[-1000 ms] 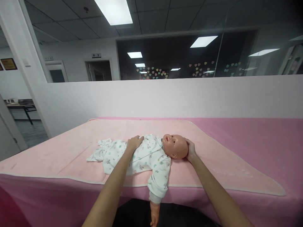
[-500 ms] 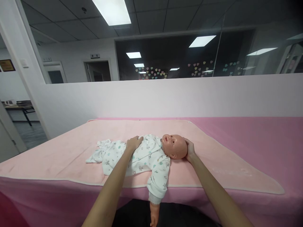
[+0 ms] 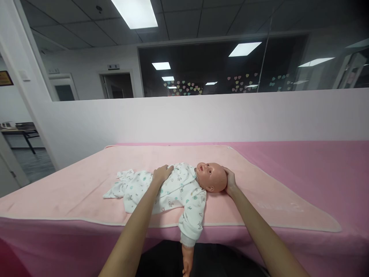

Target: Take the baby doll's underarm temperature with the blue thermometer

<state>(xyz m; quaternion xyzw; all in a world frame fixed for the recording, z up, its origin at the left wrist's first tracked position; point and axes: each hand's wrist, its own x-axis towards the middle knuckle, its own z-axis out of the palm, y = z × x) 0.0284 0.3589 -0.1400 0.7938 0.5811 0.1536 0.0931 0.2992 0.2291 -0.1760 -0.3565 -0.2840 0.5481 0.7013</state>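
A baby doll lies on its back across a pale peach blanket, its head to the right. It wears a white long-sleeved romper with small green and grey prints. My left hand rests on the doll's belly, fingers laid over the cloth and partly hidden at the far side. Cupped against the crown of the head, my right hand holds it from the right, with most fingers behind it. The doll's near arm hangs over the front edge, its bare hand pointing down. The romper's leg ends lie flat at left.
Under the blanket, a pink cover drapes over the table's front edge. A low white wall with glass above runs behind the table. At far left stands a dark-legged table with items on it.
The view has shifted very slightly. Both hands keep the same places on the doll, which has not visibly moved on the blanket.
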